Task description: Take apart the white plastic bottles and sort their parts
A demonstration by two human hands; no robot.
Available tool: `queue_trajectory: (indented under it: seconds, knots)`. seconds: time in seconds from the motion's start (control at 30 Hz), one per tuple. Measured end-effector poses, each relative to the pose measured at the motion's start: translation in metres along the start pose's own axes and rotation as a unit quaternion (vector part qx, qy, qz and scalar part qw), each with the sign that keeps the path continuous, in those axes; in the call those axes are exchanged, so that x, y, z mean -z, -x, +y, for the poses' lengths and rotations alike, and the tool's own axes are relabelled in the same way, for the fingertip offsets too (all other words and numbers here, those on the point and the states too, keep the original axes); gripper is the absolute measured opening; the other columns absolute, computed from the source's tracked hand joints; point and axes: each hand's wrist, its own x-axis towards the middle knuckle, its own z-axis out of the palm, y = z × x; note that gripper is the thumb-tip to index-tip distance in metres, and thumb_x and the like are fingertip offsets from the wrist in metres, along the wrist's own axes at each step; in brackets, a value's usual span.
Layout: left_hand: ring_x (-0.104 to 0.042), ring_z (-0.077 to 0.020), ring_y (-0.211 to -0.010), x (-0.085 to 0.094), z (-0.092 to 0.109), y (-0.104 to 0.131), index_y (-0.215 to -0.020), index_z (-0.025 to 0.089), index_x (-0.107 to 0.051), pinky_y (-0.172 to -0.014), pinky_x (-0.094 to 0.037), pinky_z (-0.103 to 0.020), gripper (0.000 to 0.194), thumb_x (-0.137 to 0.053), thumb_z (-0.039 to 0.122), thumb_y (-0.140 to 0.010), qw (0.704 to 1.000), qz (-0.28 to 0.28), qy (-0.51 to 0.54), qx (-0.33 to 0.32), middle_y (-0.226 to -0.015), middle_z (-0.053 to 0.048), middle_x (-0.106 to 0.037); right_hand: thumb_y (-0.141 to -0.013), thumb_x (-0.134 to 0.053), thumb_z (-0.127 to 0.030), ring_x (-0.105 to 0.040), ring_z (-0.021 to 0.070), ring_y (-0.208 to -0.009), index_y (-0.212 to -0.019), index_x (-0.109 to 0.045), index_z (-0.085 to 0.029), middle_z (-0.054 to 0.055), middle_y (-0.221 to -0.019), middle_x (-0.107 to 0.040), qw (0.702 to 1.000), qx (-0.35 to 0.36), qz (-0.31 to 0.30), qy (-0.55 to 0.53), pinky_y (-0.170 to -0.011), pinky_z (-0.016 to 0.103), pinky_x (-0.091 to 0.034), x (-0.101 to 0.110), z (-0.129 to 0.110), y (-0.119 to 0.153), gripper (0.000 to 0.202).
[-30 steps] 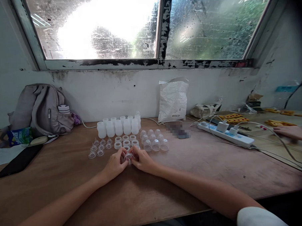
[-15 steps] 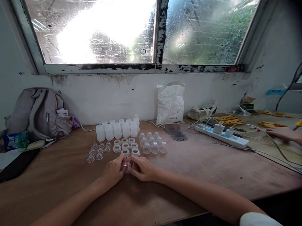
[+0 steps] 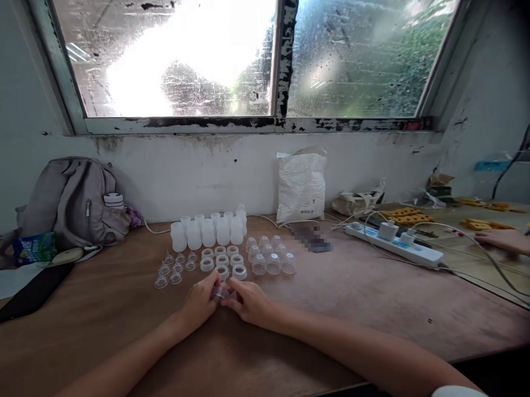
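My left hand [image 3: 200, 297] is closed on a small clear plastic bottle part [image 3: 219, 292], round with a ridged edge. The fingers hide much of it, so I cannot tell whether it is one piece or two joined. My right hand [image 3: 251, 303] pinches its right side between thumb and fingers, just above the brown tabletop. Just beyond my hands stand rows of translucent screw rings [image 3: 222, 260]. Clear bottle teats [image 3: 175, 267] lie to their left, and clear domed caps [image 3: 272, 262] to their right. Frosted baby bottles [image 3: 208, 233] stand upright in rows behind.
A grey backpack [image 3: 74, 201] and a black phone-like slab [image 3: 32, 293] are at the left. A white plastic bag [image 3: 302, 188] leans against the wall. The power strip [image 3: 392, 244] trails cables at the right. Beyond it, another person's hand [image 3: 506, 239] works near yellow parts [image 3: 408, 215].
The clear part has tilted between my hands, and my right fingers have shifted slightly on it. The view has moved a little, so everything sits slightly lower and farther right.
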Motion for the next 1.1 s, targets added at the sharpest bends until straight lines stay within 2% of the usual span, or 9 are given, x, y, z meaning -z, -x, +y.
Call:
queue_trajectory:
  seconds: [0.1,0.2,0.3,0.4,0.53,0.8,0.97,1.03,1.1]
  knots:
    - [-0.049,-0.0145,-0.068,0.004,0.001,0.0,-0.076,0.02,-0.04,-0.062,-0.039,-0.025,0.012,-0.043,0.012,-0.068,0.999,0.006,0.031,-0.016,-0.075,0.0,-0.05,-0.076,-0.052,-0.017,-0.055,0.016,-0.075,-0.091,-0.05,-0.021,0.004,-0.087,-0.057,1.0,-0.005,0.011,0.018,-0.064,0.024,-0.04,0.0,0.005,-0.002,0.016]
    - [-0.052,-0.0158,-0.078,0.008,0.004,0.0,-0.083,0.02,-0.042,-0.068,-0.042,-0.027,0.016,-0.051,0.019,-0.069,0.997,-0.002,0.072,-0.04,-0.088,-0.003,-0.052,-0.071,-0.044,-0.002,-0.053,0.015,-0.083,-0.089,-0.05,-0.021,0.005,-0.1,-0.052,1.0,-0.002,0.02,0.014,-0.069,0.023,-0.041,0.002,0.008,-0.004,0.027]
    - [-0.053,-0.0138,-0.072,0.009,0.005,0.0,-0.082,0.019,-0.041,-0.063,-0.043,-0.026,0.017,-0.052,0.03,-0.074,0.994,0.021,0.109,-0.011,-0.089,-0.002,-0.054,-0.067,-0.042,0.0,-0.053,0.0133,-0.081,-0.088,-0.049,-0.021,0.005,-0.108,-0.047,1.0,0.002,0.008,0.005,-0.069,0.023,-0.042,0.005,0.007,-0.005,0.03]
    - [-0.054,-0.0115,-0.067,0.007,0.002,-0.002,-0.084,0.019,-0.041,-0.059,-0.043,-0.023,0.02,-0.051,0.035,-0.076,0.989,0.039,0.139,0.014,-0.086,-0.001,-0.054,-0.066,-0.046,-0.004,-0.052,0.0133,-0.076,-0.091,-0.047,-0.021,0.005,-0.106,-0.048,1.0,0.002,0.007,-0.004,-0.069,0.024,-0.042,0.007,0.004,-0.004,0.03]
    - [-0.052,-0.0098,-0.06,0.005,-0.003,-0.004,-0.092,0.019,-0.043,-0.053,-0.042,-0.021,0.03,-0.055,0.038,-0.073,0.984,0.015,0.173,0.028,-0.086,-0.001,-0.054,-0.063,-0.045,-0.004,-0.051,0.0121,-0.069,-0.089,-0.046,-0.02,0.003,-0.095,-0.052,1.0,0.013,0.011,-0.025,-0.066,0.023,-0.041,0.007,0.005,-0.005,0.031]
    - [-0.049,-0.0118,-0.064,0.009,-0.001,-0.006,-0.095,0.018,-0.056,-0.06,-0.041,-0.022,0.032,-0.056,0.039,-0.072,0.993,0.006,0.12,0.009,-0.081,-0.002,-0.053,-0.069,-0.044,-0.005,-0.05,0.0117,-0.067,-0.085,-0.048,-0.02,0.002,-0.085,-0.053,0.997,0.025,0.064,-0.033,-0.061,0.022,-0.04,0.009,0.013,-0.009,0.022]
    - [-0.047,-0.0095,-0.06,0.008,-0.002,-0.006,-0.088,0.018,-0.058,-0.058,-0.04,-0.021,0.025,-0.058,0.034,-0.07,0.991,-0.004,0.131,0.016,-0.081,-0.001,-0.052,-0.077,-0.039,-0.011,-0.05,0.0104,-0.061,-0.084,-0.05,-0.018,0.003,-0.082,-0.054,0.985,-0.02,0.155,0.068,-0.063,0.022,-0.04,0.043,0.039,-0.056,0.014]
    - [-0.047,-0.0091,-0.059,0.007,-0.002,-0.006,-0.087,0.017,-0.058,-0.057,-0.04,-0.02,0.024,-0.059,0.032,-0.069,0.99,-0.006,0.139,0.021,-0.081,-0.001,-0.052,-0.08,-0.037,-0.015,-0.053,0.0118,-0.07,-0.092,-0.05,-0.017,0.005,-0.089,-0.056,0.974,-0.092,0.141,0.154,-0.069,0.023,-0.04,0.06,0.052,-0.09,0.017]
    - [-0.046,-0.0082,-0.057,0.007,-0.003,-0.006,-0.086,0.017,-0.059,-0.055,-0.039,-0.02,0.023,-0.059,0.032,-0.068,0.99,-0.009,0.141,0.026,-0.08,0.0,-0.051,-0.083,-0.036,-0.019,-0.054,0.0149,-0.083,-0.096,-0.052,-0.017,0.006,-0.094,-0.058,0.96,-0.156,0.082,0.216,-0.072,0.024,-0.04,0.073,0.066,-0.128,0.02]
